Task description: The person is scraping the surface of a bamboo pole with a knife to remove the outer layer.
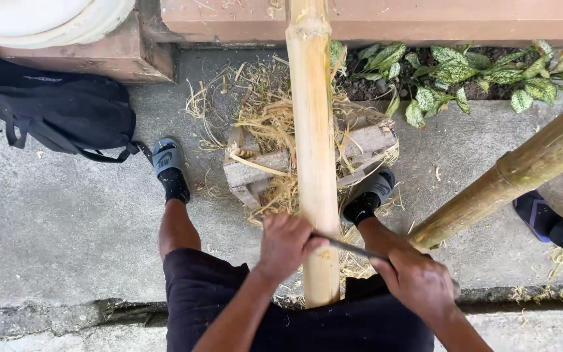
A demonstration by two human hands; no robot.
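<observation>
A thick pale bamboo pole (314,130) runs from my lap up the middle of the view, resting on a wooden block (373,140). A thin dark metal blade (353,248) lies across the pole near its lower end. My left hand (286,242) grips the blade's left end, pressed against the pole. My right hand (418,280) is closed around the blade's handle end on the right. Straw-coloured shavings (268,124) are heaped around the block between my feet.
A second, greener bamboo pole (516,173) slants in from the right. Another person's foot in a dark sandal (535,212) is at the right edge. A black backpack (53,114) lies at left by a brick ledge (118,55); leafy plants (477,75) grow behind.
</observation>
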